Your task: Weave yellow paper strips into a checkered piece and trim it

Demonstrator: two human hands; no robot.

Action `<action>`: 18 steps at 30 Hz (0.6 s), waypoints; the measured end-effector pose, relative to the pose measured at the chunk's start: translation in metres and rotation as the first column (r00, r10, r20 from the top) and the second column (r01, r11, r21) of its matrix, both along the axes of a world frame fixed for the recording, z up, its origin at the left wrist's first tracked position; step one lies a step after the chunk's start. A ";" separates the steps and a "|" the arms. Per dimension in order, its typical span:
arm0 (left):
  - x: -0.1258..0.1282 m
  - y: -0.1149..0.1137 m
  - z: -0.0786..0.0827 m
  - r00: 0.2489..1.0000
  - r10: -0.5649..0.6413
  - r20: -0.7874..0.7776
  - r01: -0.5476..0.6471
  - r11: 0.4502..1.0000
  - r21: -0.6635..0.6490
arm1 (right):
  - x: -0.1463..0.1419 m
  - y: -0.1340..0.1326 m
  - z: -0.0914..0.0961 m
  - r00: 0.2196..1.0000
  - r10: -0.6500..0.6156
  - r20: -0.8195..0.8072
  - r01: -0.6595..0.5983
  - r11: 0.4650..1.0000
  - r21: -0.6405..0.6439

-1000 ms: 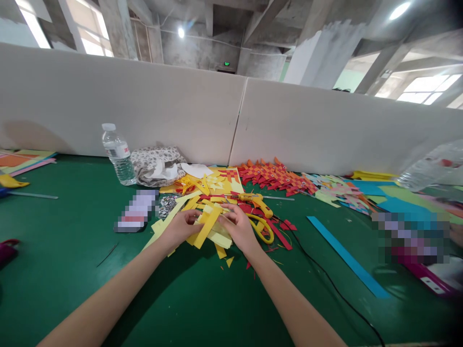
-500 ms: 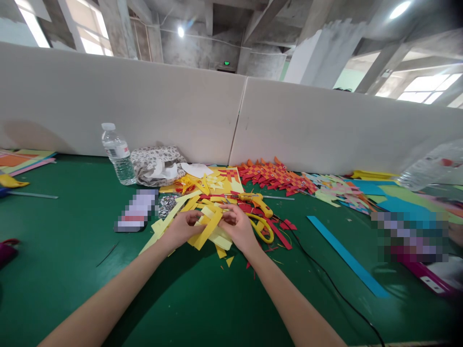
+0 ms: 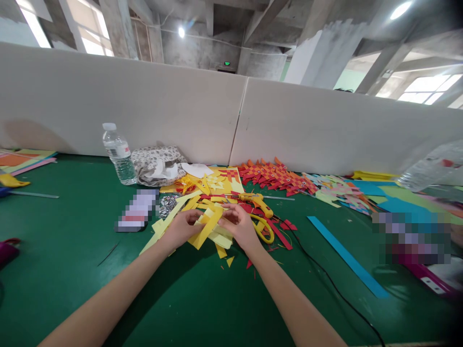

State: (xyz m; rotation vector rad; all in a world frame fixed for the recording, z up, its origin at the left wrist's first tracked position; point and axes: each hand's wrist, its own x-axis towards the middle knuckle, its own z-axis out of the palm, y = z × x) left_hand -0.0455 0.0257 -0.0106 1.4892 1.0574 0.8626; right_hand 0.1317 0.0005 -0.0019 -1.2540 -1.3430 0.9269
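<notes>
Between my hands is a piece of crossed yellow paper strips, deep yellow over pale yellow. My left hand pinches its left side between thumb and fingers. On the right side my right hand grips it, fingertips curled at the upper edge. My fingers partly hide how the strips cross. Under and around the hands lie loose pale yellow strips and small yellow scraps. Just beyond the right hand are a yellow glue gun and yellow-handled scissors, with red paper strips beside them.
Woven red-orange paper fish are heaped at the back. A water bottle and a patterned cloth bag stand by the white partition. A phone lies left; a black cord and a blue strip lie right.
Almost nothing differs. Both hands keep their grip on the yellow strips, with only a slight shift of the fingers and paper.
</notes>
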 end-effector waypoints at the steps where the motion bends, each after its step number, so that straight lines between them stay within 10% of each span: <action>1: 0.001 0.000 0.000 1.000 -0.011 0.005 0.011 1.000 -0.003 | -0.001 0.000 0.000 1.000 0.004 -0.005 -0.004 1.000 -0.004; 18: 0.002 -0.007 0.008 0.998 -0.060 -0.007 0.059 0.995 -0.081 | -0.003 -0.002 0.002 0.997 0.072 0.016 -0.071 0.996 -0.044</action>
